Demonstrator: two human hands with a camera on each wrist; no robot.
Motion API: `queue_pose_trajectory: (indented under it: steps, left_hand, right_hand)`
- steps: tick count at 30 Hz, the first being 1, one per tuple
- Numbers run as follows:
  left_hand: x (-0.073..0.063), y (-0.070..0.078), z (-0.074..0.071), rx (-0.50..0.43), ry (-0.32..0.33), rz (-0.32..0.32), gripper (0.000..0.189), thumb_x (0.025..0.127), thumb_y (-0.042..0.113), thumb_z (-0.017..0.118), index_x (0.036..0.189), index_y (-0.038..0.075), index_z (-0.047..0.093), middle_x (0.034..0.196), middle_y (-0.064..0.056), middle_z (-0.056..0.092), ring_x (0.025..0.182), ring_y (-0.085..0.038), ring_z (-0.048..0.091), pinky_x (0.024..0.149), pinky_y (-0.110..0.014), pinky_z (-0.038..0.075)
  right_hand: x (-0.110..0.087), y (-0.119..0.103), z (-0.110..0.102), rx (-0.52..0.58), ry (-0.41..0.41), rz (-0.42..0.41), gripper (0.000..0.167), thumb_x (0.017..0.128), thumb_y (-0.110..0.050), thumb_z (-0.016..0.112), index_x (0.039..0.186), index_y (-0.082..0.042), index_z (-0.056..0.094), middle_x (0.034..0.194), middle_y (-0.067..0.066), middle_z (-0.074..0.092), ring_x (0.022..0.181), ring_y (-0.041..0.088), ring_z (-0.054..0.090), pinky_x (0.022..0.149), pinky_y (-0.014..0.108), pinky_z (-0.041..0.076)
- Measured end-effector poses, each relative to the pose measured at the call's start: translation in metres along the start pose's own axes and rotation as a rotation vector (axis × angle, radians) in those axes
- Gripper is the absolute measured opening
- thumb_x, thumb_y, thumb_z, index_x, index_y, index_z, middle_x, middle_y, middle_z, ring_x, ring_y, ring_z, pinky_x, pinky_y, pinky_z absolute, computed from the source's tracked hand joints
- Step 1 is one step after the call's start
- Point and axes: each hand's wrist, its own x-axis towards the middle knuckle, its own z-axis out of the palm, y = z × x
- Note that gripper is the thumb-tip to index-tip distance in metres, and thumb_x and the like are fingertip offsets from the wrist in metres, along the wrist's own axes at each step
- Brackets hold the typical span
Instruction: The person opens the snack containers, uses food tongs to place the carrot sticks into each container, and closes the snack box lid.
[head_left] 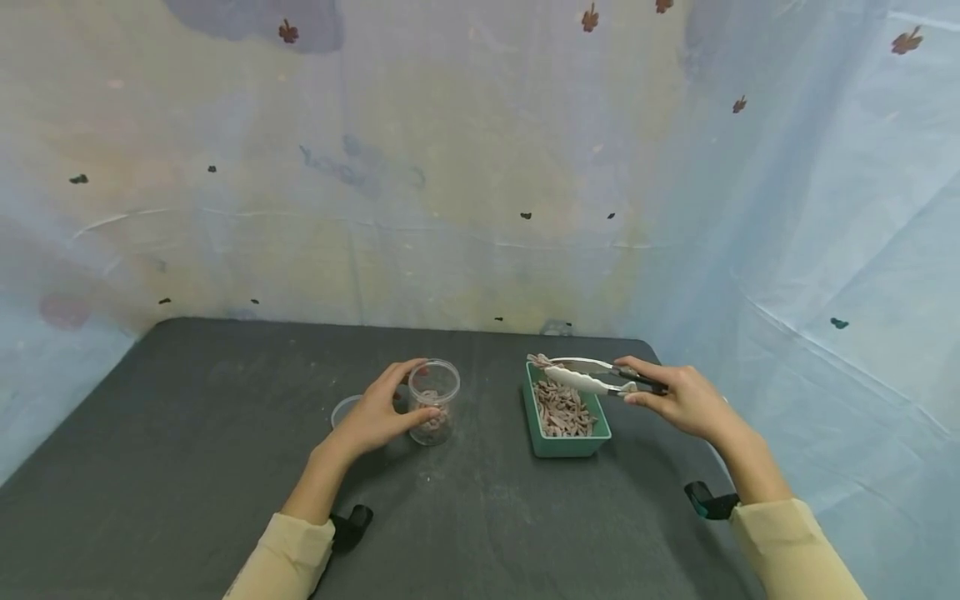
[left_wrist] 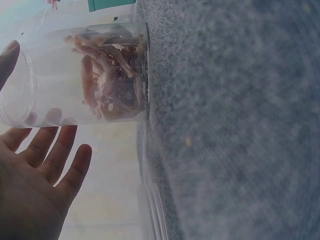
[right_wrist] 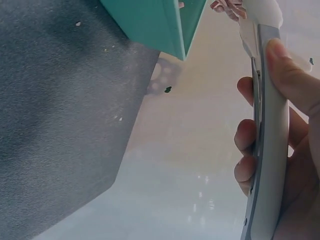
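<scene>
Right hand: squeezing silver metal tongs on thin brown strips, centre-right
Left hand: holding clear cylindrical plastic jar, centre
Strips: might fall if squeeze slackens

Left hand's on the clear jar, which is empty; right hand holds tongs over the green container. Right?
Not quite: the clear jar isn't empty; the left wrist view shows strips inside it. Left hand on the jar, right hand holding tongs over the green container: correct.
</scene>
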Motion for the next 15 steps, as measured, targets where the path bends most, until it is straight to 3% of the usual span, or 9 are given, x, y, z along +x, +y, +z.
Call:
queue_pose_trajectory:
  steps: [15]
  left_hand:
    - [-0.002, 0.002, 0.000, 0.018, 0.006, 0.003, 0.085, 0.092, 0.052, 0.077, 0.161, 0.022, 0.037, 0.150, -0.012, 0.048, 0.128, -0.040, 0.054, 0.096, -0.062, 0.050]
  right_hand:
    - [0.019, -0.019, -0.015, -0.001, -0.001, -0.026, 0.057, 0.094, -0.024, 0.079, 0.148, -0.017, 0.061, 0.058, -0.016, 0.026, 0.047, -0.001, 0.024, 0.048, 0.024, 0.033]
